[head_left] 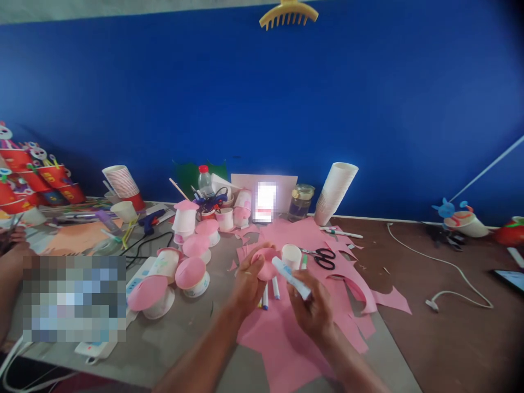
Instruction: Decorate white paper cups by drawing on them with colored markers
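My left hand [251, 273] holds a round pink paper piece [266, 263], its fingers closed round the edge. In my right hand [313, 308] is a thick white and light-blue tube [292, 279], perhaps a glue stick. Its tip points at the pink piece; whether they touch, I cannot tell. Just behind stands a white paper cup [291, 255]. Slim markers [275, 288] lie between my hands on pink paper sheets [286, 349]. Black-handled scissors [325, 258] rest on the paper to the right.
Several paper cups with pink cone tops [192, 274] stand left. Behind are a lit phone [266, 202], a jar [302, 202] and stacked white cups [336, 191]. A power strip [98, 346] lies front left. Another person's hand [12, 240] is far left. A white cable [446, 262] crosses the right side.
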### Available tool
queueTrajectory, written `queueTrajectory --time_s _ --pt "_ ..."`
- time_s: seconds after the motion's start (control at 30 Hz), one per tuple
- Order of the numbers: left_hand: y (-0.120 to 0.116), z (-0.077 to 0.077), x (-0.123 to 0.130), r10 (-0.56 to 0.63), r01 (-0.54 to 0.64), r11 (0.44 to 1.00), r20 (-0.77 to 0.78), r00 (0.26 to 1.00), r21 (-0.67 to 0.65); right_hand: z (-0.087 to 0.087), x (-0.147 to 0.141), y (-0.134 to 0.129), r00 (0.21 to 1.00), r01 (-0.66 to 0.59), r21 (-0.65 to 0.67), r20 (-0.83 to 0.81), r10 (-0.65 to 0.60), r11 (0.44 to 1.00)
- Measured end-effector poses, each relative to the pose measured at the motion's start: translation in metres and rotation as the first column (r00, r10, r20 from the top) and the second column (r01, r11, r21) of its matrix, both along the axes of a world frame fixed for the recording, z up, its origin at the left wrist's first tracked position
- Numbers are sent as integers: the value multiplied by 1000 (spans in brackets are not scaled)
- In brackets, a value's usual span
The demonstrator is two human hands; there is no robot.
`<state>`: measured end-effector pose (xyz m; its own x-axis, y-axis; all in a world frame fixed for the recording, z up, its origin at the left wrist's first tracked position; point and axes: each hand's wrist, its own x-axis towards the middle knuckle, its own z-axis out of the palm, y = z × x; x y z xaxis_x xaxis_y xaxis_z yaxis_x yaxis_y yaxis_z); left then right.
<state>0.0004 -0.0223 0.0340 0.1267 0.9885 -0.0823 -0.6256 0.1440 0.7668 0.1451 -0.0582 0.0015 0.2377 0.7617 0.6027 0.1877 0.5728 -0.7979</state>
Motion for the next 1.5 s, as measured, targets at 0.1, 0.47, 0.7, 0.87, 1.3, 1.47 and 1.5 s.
queueTrajectory --time_s 0.1,0.47,0.7,0.87,1.3,1.47,1.5 --pt "-4 4 3 -17 17 1000 -23 1000 9 -3 -4 4 975 28 181 210 -66 983" --pt "-5 3 9 -38 37 998 -28 999 -45 9 -11 11 786 48 479 524 -329 877" --pt "-7 2 10 -58 55 998 -81 995 -38 4 -11 14 782 19 460 546 -300 888" --pt "-6 1 11 -73 74 997 -75 994 2 3 -10 17 778 44 469 538 -325 882" --pt "0 -3 6 6 -5 1000 -56 998 4 -1 -6 21 771 174 419 505 -388 891" --pt "4 -4 4 60 -60 998 -4 998 -20 -2 0 20 774 199 424 485 -407 883" --pt "5 -5 3 70 -70 997 -4 998 -28 -2 0 19 778 208 431 472 -415 878"
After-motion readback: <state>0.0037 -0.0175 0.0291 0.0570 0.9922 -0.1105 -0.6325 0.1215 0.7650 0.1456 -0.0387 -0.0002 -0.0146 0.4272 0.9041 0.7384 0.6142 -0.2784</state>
